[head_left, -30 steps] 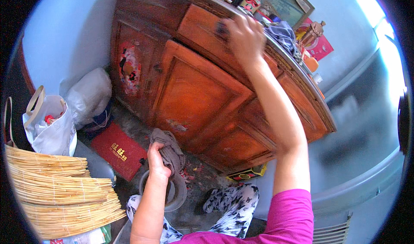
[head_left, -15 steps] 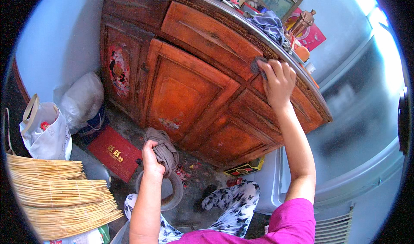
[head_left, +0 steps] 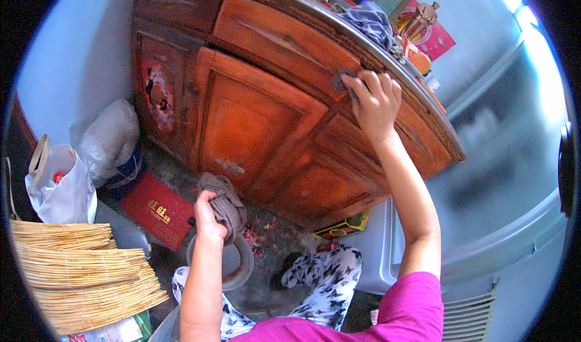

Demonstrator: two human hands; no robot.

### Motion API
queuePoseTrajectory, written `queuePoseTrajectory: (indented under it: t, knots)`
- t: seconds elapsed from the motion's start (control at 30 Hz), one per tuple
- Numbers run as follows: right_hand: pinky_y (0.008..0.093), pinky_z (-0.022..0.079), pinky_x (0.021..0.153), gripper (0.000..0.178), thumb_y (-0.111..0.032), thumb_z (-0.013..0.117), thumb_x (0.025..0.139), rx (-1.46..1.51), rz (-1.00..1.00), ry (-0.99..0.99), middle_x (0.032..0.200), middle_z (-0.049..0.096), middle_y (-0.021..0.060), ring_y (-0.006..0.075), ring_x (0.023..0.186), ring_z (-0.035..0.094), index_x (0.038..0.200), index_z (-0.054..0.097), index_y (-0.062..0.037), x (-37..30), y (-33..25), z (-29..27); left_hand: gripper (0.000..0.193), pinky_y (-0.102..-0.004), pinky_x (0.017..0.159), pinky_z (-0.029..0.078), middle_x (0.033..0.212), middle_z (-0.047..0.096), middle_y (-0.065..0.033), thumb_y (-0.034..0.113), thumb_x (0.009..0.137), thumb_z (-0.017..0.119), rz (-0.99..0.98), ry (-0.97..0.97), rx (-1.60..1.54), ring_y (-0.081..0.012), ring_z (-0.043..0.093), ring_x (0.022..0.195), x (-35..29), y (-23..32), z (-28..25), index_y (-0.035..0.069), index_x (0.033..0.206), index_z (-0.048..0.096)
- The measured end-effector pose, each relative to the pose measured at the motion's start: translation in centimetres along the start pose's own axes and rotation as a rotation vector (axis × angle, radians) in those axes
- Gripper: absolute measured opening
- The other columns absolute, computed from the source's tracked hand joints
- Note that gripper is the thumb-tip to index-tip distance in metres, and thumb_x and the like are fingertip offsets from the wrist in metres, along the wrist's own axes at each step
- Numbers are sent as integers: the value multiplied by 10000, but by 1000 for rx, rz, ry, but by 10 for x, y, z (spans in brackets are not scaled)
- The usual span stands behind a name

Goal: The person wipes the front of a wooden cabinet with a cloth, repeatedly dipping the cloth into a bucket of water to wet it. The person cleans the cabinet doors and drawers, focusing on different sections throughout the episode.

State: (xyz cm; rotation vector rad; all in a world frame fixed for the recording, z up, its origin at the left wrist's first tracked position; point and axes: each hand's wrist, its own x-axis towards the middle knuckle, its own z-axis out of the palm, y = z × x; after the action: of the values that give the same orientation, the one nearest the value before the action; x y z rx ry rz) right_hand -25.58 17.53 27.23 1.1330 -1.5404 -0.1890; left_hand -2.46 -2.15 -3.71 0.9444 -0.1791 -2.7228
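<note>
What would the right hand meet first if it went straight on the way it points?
The right hand would most likely meet the wooden drawer front, near its right end. The dark pad in its fingers appears to rest there, though depth is hard to judge.

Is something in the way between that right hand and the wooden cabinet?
Only the dark pad: the right hand holds it, seemingly against the cabinet, at the right end of the drawer. Nothing else visible stands between them; the cloth is well aside, in the left hand.
</note>
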Motion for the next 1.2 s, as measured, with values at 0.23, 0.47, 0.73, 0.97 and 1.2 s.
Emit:
queuePoseTrajectory:
  t: [0.23, 0.47, 0.73, 0.97, 1.2]
  knots:
    - [411, 414, 818, 305, -104, 790, 735, 35, 152, 137, 987, 632, -25, 233, 939, 589, 1003, 734, -238, 25, 2, 13, 251, -442, 901, 567, 1007, 737, -105, 188, 818, 600, -1, 4, 8, -305, 701, 924, 5, 4, -4, 43, 996, 701]
    - [422, 384, 809, 332, -92, 794, 721, 69, 75, 26, 966, 622, -18, 247, 939, 574, 1009, 745, -247, -34, -24, 24, 222, -434, 900, 562, 991, 732, -94, 204, 818, 607, 25, 42, 4, -298, 695, 916, 8, 5, -8, 58, 960, 696]
    - [410, 380, 844, 360, -55, 764, 736, 5, 175, 46, 1004, 647, -22, 214, 962, 588, 1046, 743, -238, -21, -28, 21, 212, -432, 913, 562, 1011, 729, -92, 197, 805, 616, 32, 0, -14, -299, 694, 919, 3, 6, -2, 63, 951, 690]
    - [376, 360, 833, 323, -112, 753, 746, 5, -29, -10, 984, 638, -49, 182, 917, 580, 1040, 749, -245, -22, -30, 21, 257, -518, 860, 568, 969, 738, -116, 264, 837, 583, 41, 51, 27, -336, 696, 871, 22, -7, -19, 79, 978, 692]
    - [355, 344, 896, 122, -247, 662, 787, -100, -158, 164, 1036, 589, -68, 141, 1022, 545, 900, 708, -261, 79, -90, 91, 308, -516, 854, 568, 992, 741, -141, 272, 850, 577, 10, -40, 20, -352, 693, 889, 27, -16, -13, 59, 1040, 692]
